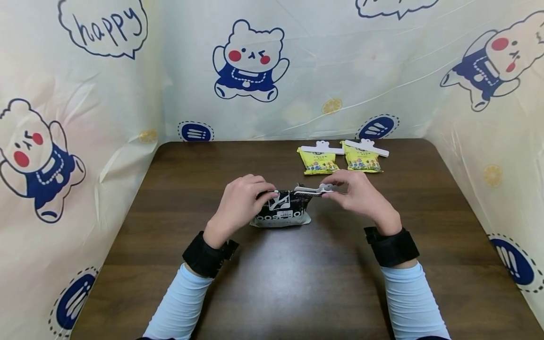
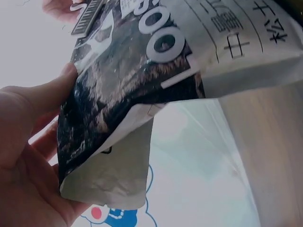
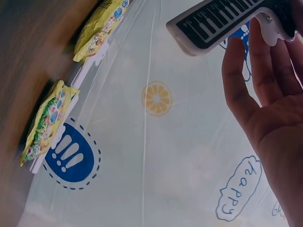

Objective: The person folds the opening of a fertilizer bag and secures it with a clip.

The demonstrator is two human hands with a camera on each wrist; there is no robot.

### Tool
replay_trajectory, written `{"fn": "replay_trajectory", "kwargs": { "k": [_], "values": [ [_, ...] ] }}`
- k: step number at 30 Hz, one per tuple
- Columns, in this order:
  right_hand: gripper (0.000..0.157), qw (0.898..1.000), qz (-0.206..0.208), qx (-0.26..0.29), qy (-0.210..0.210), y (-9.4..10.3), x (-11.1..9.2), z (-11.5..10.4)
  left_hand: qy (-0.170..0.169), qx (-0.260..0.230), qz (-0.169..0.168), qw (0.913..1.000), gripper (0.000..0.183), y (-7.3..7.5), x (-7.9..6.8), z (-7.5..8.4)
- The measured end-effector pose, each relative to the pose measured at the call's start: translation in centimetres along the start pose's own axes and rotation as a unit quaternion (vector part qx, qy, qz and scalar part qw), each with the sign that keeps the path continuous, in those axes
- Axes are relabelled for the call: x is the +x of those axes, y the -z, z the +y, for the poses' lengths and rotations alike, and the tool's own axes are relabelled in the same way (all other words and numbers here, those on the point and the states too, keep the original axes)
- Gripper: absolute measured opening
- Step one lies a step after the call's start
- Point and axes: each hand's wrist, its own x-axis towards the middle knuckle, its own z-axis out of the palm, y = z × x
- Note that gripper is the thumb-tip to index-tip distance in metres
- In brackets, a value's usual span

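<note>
A black and white printed bag point(image 1: 282, 218) stands on the brown table, its top edge raised. My left hand point(image 1: 239, 203) pinches the bag's top left corner between thumb and fingers; in the left wrist view the thumb point(image 2: 59, 85) lies on the black front. My right hand point(image 1: 361, 196) grips the handle end of a white bag clip point(image 1: 313, 190) at the bag's top right. Black marks like piano keys run along the clip point(image 3: 213, 23) in the right wrist view. Whether its bars pinch the bag's edge, I cannot tell.
Two small yellow packets point(image 1: 318, 162) point(image 1: 362, 159) lie at the table's back right, each with a white clip point(image 1: 322, 148) point(image 1: 366, 147) across its top. Behind and beside the table point(image 1: 289, 283) hangs a pale sheet point(image 1: 323, 61) printed with cartoon bears.
</note>
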Motion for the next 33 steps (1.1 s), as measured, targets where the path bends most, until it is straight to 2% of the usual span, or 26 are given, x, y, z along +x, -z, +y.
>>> {"fn": "replay_trajectory", "kwargs": {
  "k": [7, 15, 21, 24, 28, 33],
  "values": [
    [0.023, 0.999, 0.014, 0.007, 0.027, -0.1, -0.1, 0.3, -0.02, -0.004, 0.011, 0.9997, 0.006, -0.3, -0.1, 0.1],
    [0.025, 0.995, 0.048, 0.002, 0.091, -0.4, 0.0, 0.4, -0.03, -0.007, 0.019, 0.9993, 0.006, -0.7, 0.0, 0.2],
    [0.027, 0.991, 0.057, 0.006, 0.122, -1.1, 0.5, -0.1, -0.04, -0.012, 0.028, 0.9987, 0.005, -1.0, 0.0, 0.4],
    [0.025, 0.991, 0.049, 0.005, 0.122, -1.5, 0.7, -0.6, -0.041, -0.011, 0.03, 0.9986, 0.006, -1.1, 0.0, 0.5],
    [0.025, 0.994, 0.041, 0.0, 0.099, -1.8, 0.7, -1.0, -0.034, -0.015, 0.022, 0.9991, 0.007, -0.9, 0.0, 0.6],
    [0.027, 0.997, 0.031, -0.004, 0.074, -1.8, 0.7, -1.0, -0.019, -0.024, -0.018, 0.9993, 0.014, 0.0, 0.0, 0.3]
  ]
}}
